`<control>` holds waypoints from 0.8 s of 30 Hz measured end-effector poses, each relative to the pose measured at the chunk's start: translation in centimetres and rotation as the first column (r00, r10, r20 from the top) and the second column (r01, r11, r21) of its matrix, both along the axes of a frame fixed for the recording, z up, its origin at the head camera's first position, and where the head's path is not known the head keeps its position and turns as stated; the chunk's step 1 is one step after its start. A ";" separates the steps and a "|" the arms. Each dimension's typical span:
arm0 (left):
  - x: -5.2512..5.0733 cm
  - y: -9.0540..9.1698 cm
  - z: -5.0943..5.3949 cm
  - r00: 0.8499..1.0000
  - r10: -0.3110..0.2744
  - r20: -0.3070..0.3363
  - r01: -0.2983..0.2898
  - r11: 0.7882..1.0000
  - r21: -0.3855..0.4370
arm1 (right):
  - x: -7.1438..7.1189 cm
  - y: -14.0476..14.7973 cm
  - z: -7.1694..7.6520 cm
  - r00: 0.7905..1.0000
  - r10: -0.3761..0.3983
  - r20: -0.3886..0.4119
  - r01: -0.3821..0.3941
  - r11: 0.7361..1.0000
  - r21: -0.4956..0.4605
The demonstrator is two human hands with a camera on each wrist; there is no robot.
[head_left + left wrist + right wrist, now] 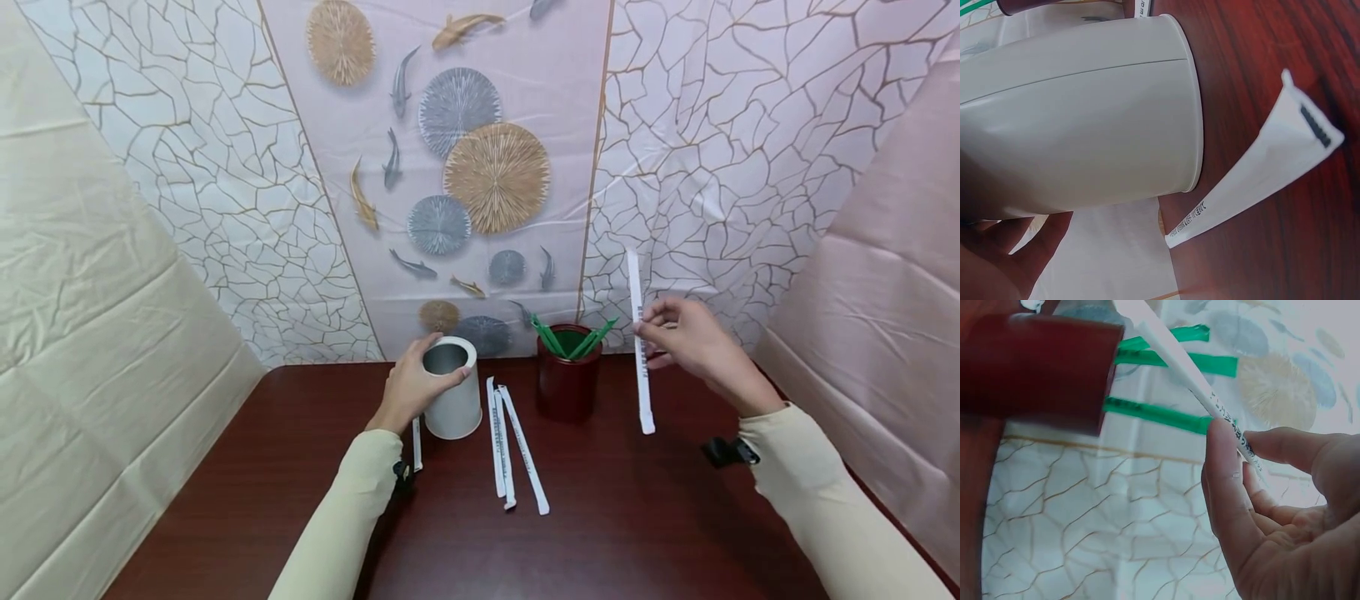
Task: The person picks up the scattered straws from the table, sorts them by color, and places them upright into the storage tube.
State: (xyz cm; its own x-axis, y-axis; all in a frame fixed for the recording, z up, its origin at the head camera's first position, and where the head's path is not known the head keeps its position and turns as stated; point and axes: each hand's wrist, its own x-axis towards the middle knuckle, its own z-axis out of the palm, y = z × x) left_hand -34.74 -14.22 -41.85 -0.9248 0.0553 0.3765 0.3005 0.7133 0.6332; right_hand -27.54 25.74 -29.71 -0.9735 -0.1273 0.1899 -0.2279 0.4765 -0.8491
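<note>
White patterned cloth [675, 125] hangs behind a red-brown table [637, 517], and its folds would hardly stop anything pushed off the back edge. White and upright on the table, the can [453, 410] stands close to that edge, so a hard shove from its holder could tip it or slide it backward. The dark red cup [567, 387] stands to its right, well apart; a careless sweep across could knock it over, since nothing steadies it.

The left hand [416, 383] grips the can, thumb over the rim; squeezing from one side only could make it lean. The right hand [686, 337] pinches one white wrapped stick [643, 392] around its middle, fairly upright, in the air right of the cup. With so narrow a hold, the stick could swivel or slip, and its lower end could catch a rim.

Three loose sticks [525, 454] lie between can and cup, where a dragging sleeve might scatter them. Another stick [417, 446] lies just beside the can, within reach of being nudged. Green sticks [553, 337] poke above the cup's rim and could snag passing fingers.
</note>
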 end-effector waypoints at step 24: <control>-0.1 0.2 -0.1 1.000 0.003 0.011 -0.004 1.000 0.019 | -1.2 -8.7 5.8 0.972 0.020 -0.234 -0.046 0.994 -0.102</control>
State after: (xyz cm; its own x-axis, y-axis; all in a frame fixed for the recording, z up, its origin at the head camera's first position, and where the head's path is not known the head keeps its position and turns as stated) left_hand -34.83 -14.02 -41.96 -0.9289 0.0448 0.3677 0.2912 0.7019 0.6500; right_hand -28.72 17.06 -23.95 -0.8967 -0.1255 0.4245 -0.4390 0.3755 -0.8163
